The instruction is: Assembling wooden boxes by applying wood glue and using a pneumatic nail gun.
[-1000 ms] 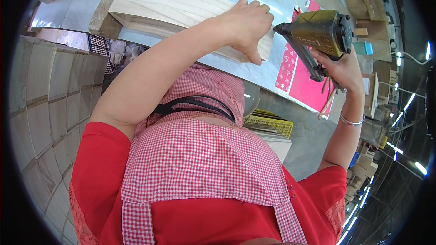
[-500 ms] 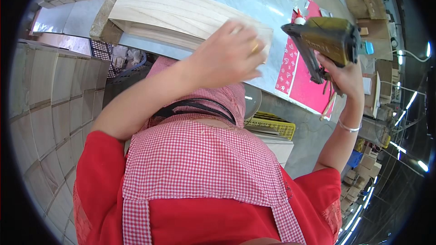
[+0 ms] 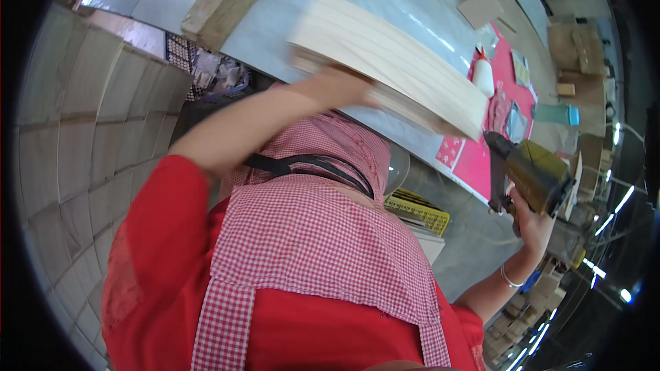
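Note:
A long, pale wooden box (image 3: 392,55) lies slantwise over the table edge in front of me, its broad top panel facing up and its near side partly open. My left hand (image 3: 350,87) grips its near side, the fingers partly hidden under the panel and smeared by motion. In my right hand (image 3: 531,216), off to the right, is a dark olive nail gun (image 3: 540,172). Its nose points toward the box's right end, and my fingers are wrapped round the handle.
A white glue bottle with a red tip (image 3: 483,75) stands on a pink sheet (image 3: 474,165). Beyond are a teal cup (image 3: 555,115) and a small wooden block (image 3: 480,8). A wooden beam (image 3: 230,3) lies far left. Stacked panels (image 3: 75,124) rise at my left; a yellow crate (image 3: 426,216) sits below.
My left hand has come down onto the box, which has shifted right and turned, its right end nearer me. My right hand has lowered the nail gun. The view has shifted as well.

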### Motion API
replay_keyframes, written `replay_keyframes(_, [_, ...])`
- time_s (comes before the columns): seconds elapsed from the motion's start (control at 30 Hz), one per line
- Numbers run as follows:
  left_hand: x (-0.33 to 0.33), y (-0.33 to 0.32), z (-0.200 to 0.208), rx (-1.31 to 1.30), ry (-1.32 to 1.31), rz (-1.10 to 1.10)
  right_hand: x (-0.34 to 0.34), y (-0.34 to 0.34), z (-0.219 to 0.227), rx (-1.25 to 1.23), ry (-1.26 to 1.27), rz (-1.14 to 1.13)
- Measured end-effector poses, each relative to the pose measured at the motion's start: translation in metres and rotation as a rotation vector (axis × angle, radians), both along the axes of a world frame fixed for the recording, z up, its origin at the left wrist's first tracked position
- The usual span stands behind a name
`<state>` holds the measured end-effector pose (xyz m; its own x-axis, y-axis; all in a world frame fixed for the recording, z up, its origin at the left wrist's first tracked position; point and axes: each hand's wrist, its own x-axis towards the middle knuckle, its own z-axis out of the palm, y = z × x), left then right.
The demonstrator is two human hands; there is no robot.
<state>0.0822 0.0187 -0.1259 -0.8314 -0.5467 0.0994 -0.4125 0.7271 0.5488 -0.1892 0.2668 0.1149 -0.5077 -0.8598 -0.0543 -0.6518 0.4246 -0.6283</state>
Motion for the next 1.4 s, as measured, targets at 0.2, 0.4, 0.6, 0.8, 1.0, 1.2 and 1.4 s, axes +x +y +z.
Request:
replay_keyframes(0.2, [-0.046, 0.049, 0.025, 0.113, 0.005, 0.021, 0.000, -0.018, 0.013, 0.053, -0.018, -0.102])
replay_keyframes(0.4, [0.085, 0.013, 0.075, 0.759, 0.633, -0.055, -0.013, -0.029, 0.010, 0.020, 0.202, 0.022])
replay_keyframes(0.6, [0.070, -0.052, 0.038, 1.164, 0.926, 0.119, -0.006, -0.084, 0.016, 0.066, 0.339, 0.283])
replay_keyframes(0.8, [0.032, -0.091, 0.032, 1.514, 0.662, -0.188, 0.032, -0.128, 0.025, 0.116, 0.215, 0.483])
replay_keyframes(1.0, [0.016, -0.110, 0.013, 1.549, 0.609, -0.372, 0.044, -0.157, 0.028, 0.240, 0.177, 0.641])
replay_keyframes(1.2, [0.014, -0.108, 0.018, 1.596, 0.593, -0.298, 0.074, -0.182, 0.025, 0.269, 0.210, 0.622])
replay_keyframes(1.4, [0.013, -0.107, 0.017, 1.628, 0.614, -0.295, 0.075, -0.200, 0.019, 0.262, 0.250, 0.802])
